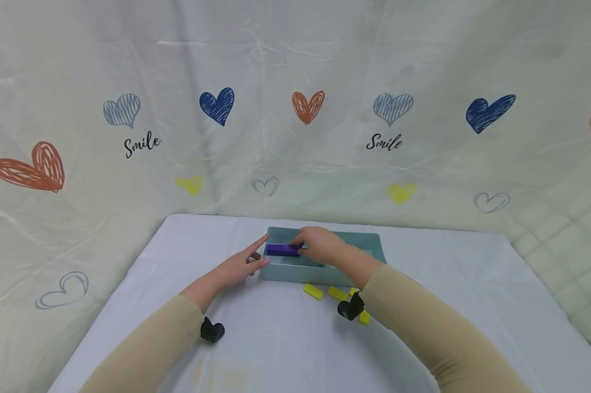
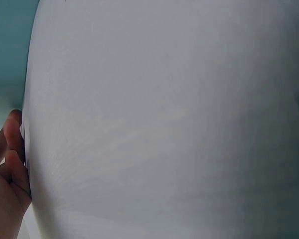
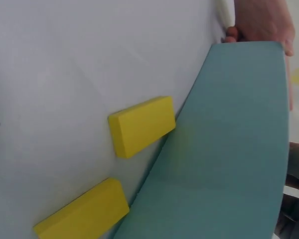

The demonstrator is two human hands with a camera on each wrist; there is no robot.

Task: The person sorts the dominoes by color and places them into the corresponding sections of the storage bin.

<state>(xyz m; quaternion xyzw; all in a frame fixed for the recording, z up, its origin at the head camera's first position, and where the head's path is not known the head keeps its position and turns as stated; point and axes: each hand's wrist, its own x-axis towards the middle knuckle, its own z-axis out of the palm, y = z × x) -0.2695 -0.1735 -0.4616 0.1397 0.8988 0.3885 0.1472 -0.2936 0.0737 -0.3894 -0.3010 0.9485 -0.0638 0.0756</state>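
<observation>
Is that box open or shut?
Open. The head view shows no lid over the box, and the right hand reaches in past its near wall, holding the purple block.

Pale backdrop (image 1: 335,43) behind white-covered table (image 1: 285,338); printed hearts (image 1: 217,106) orange, blue, yellow, grey; black "Smile" lettering (image 1: 384,142) twice.

head view: moderately bright, even; light diffuse, source out of frame. backdrop (image 1: 344,54): pale sheen along creases. tablecloth (image 1: 276,338): soft, weak shadow beside the right sleeve (image 1: 423,316). outer areas: wide-angle stretch. left wrist view: dimmer, hazy, low in contrast; tablecloth soft in detail, darkening to grey-green at right. right wrist view: clearer; yellow blocks (image 3: 144,127) fairly crisp at the edges; faint yellow tint on the box wall (image 3: 229,129); narrow shadow along its base.
</observation>
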